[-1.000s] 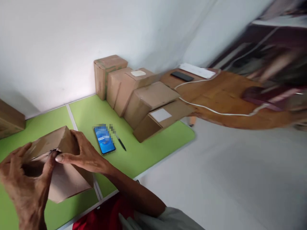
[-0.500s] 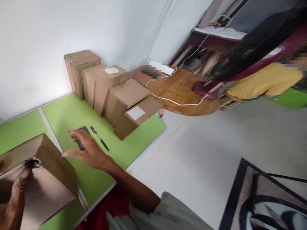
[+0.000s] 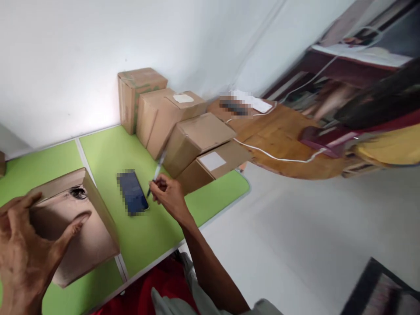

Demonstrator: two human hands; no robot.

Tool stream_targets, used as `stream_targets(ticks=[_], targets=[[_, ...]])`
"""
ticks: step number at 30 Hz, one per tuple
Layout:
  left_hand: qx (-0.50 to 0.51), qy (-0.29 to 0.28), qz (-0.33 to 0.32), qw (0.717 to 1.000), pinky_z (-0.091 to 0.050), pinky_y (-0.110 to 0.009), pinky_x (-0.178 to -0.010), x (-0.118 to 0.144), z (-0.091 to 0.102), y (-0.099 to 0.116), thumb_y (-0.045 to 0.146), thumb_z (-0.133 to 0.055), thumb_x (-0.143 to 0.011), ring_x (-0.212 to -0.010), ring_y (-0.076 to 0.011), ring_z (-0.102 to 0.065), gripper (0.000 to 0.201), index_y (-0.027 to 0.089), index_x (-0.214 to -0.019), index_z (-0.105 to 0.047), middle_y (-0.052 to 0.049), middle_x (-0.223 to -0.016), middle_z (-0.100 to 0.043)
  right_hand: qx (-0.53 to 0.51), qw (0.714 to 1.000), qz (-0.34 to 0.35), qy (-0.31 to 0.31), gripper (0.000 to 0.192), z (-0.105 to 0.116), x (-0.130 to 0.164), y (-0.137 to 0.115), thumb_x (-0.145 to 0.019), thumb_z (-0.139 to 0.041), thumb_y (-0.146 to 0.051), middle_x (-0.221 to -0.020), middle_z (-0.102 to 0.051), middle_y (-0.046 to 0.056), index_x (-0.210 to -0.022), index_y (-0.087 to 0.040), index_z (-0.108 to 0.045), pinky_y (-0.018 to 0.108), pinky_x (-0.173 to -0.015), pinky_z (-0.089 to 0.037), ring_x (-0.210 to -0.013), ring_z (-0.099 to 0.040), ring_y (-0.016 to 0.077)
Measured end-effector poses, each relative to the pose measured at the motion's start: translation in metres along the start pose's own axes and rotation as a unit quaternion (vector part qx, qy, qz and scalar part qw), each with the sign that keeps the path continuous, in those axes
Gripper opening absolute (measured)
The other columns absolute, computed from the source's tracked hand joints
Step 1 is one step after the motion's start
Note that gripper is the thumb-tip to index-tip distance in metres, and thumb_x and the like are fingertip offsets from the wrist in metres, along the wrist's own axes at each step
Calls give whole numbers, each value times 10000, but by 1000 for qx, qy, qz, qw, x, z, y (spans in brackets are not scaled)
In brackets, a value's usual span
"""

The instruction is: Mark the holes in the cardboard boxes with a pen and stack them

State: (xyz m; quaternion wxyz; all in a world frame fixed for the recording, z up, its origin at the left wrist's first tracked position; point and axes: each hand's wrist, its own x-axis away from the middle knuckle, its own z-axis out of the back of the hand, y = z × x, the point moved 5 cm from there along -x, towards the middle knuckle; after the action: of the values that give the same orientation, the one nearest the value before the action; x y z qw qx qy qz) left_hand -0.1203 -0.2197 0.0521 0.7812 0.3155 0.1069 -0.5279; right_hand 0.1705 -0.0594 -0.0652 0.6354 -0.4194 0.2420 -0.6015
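Observation:
My right hand (image 3: pixel 166 192) pinches a pen (image 3: pixel 160 165) over the green table, its tip end pointing down and its barrel slanting up toward the boxes. Just left of it a dark smartphone (image 3: pixel 134 192) lies flat. My left hand (image 3: pixel 33 245) grips a cardboard box (image 3: pixel 78 245) at the lower left, thumb across the near face and fingers over its upper edge. A dark, torn-looking hole (image 3: pixel 78 192) shows at that box's top corner.
Several closed cardboard boxes (image 3: pixel 203 133) stand in a row along the wall on the green table (image 3: pixel 216 197). Behind them is a round wooden table (image 3: pixel 278 135) with a white cable (image 3: pixel 275 158). A person in a yellow top (image 3: pixel 390 144) is partly visible at the right edge.
My right hand has reached right from over the phone and picked up the pen. My left thumb has moved off the hole, lower on the box. The view has shifted left.

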Motion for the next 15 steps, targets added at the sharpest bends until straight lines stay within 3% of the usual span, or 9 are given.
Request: stream_targets(ticks=[2,4,5,6,10,15], targets=[[-42,4,-20,999,-315,-810,-1255,1,1,5,1173,-522,-679,-1405,-587,-582,1297,133,-1428,-724,-308,-1428,-701,-189,978,89,-20,391,-8,12,-33,-1085,-640,-647,-859,-819,61,-1044,-258,-638,408,-747,-682,-772,-820,257],[-71,-7,-27,997,-353,-763,-1248,2,0,5,1118,-485,-795,-1384,-544,-596,1205,129,-1454,-691,-301,-1437,-696,-381,903,194,-53,447,-18,29,-69,-1037,-739,-703,-855,-832,42,-1083,-264,-668,397,-735,-697,-770,-831,245],[-85,-14,-34,996,-359,-740,-1252,3,0,5,1068,-492,-856,-1381,-522,-595,1130,139,-1475,-668,-289,-1447,-690,-435,866,237,-65,433,-23,38,-84,-1028,-780,-681,-882,-845,44,-1102,-262,-703,388,-742,-698,-797,-840,243],[-97,-22,-43,994,-364,-721,-1253,4,-1,4,1012,-515,-906,-1378,-505,-593,1051,151,-1495,-644,-278,-1456,-684,-452,847,270,-71,395,-29,45,-97,-1039,-796,-643,-926,-857,47,-1124,-262,-739,375,-754,-695,-833,-847,238],[-103,-36,-85,990,-376,-721,-1234,8,-2,2,878,-633,-947,-1350,-504,-590,930,177,-1556,-580,-275,-1467,-664,-399,850,341,-33,207,-47,59,-123,-1106,-766,-462,-1082,-864,59,-1148,-269,-827,375,-880,-680,-970,-835,228],[-88,-4,-86,992,-366,-773,-1218,13,0,9,924,-527,-974,-1326,-540,-603,983,107,-1514,-614,-319,-1393,-689,-352,837,419,13,82,-47,61,-130,-1097,-768,-294,-1061,-858,37,-1134,-305,-841,362,-877,-650,-962,-794,223]])
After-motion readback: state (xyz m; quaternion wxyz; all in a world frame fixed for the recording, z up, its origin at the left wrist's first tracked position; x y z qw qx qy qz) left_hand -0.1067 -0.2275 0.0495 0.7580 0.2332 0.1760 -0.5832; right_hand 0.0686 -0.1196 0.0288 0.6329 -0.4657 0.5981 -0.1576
